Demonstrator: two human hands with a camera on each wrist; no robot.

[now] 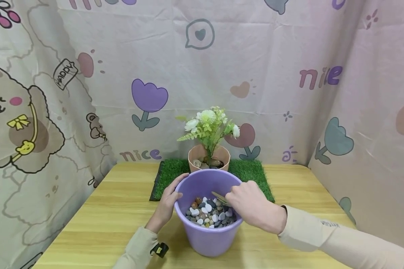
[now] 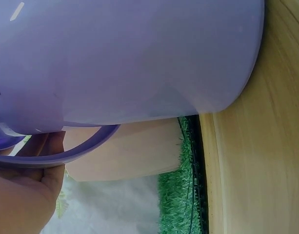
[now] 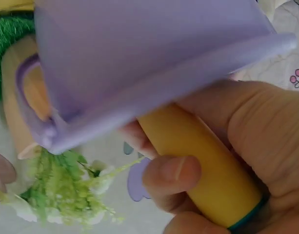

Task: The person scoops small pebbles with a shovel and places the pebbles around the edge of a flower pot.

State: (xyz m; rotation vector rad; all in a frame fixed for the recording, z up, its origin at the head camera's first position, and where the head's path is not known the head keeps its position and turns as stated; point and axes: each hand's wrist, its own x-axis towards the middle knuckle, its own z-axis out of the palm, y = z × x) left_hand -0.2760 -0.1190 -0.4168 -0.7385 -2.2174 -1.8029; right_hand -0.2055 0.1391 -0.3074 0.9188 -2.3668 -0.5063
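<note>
A purple plastic bucket (image 1: 210,239) stands on the table, its mouth tipped toward the head camera. Inside lie many pebbles (image 1: 205,216) in white, grey and brown. My left hand (image 1: 166,203) grips the left rim, its thumb over the edge; in the left wrist view the fingers are behind the bucket's handle (image 2: 86,146). My right hand (image 1: 252,205) holds a small trowel by its yellow handle (image 3: 203,165) at the right rim. The trowel's narrow blade (image 1: 220,198) reaches over the pebbles, its far part showing edge-on.
Behind the bucket, a pink pot (image 1: 192,157) with white flowers (image 1: 207,117) and larger stones stands on a green turf mat (image 1: 256,179). The wooden table (image 1: 97,224) meets a printed cloth (image 1: 202,71) at the back and sides.
</note>
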